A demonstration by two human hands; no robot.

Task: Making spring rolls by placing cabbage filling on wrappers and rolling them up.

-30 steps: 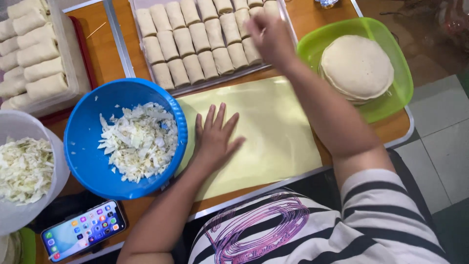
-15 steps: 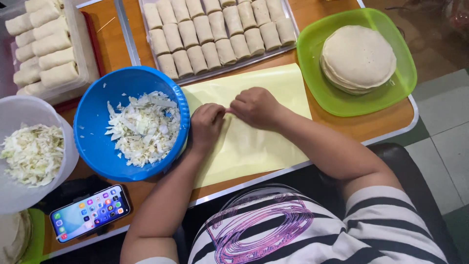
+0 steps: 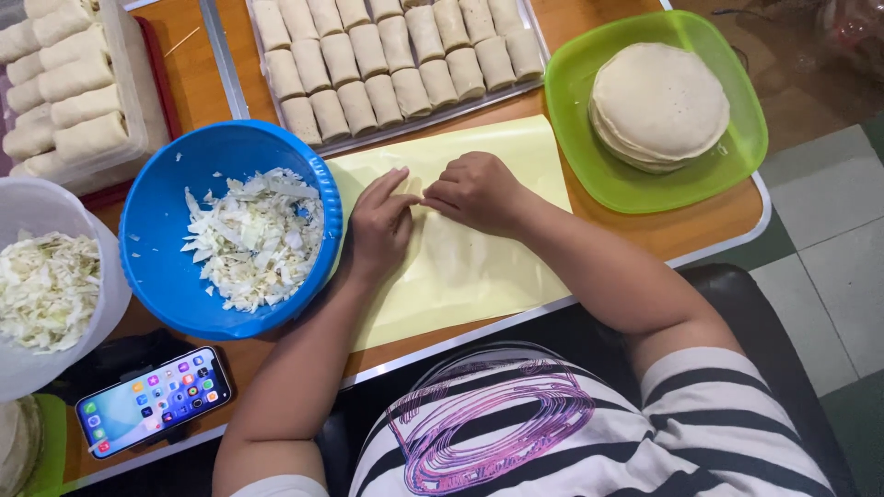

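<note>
Item, as I log it: right hand [image 3: 474, 191] back from the tray of rolls [image 3: 396, 60], now meeting left hand [image 3: 380, 225]; fingertips of both pinch a thin wrapper [image 3: 442, 253] on the yellow sheet [image 3: 516, 156]; rolling begun. Left of fingers: blue bowl [image 3: 152, 221], shredded cabbage [image 3: 253, 239]. Right: green tray [image 3: 737, 156], stacked wrappers [image 3: 658, 103].

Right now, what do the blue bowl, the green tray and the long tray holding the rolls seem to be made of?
The round blue bowl looks like plastic: uniform bright colour, soft sheen on its thick rolled rim. The square green tray also seems plastic, slightly translucent and glossy at the rim. The long grey tray under the pale rolls appears to be metal, probably aluminium or steel, judging by its thin, dull silver edge.
</note>
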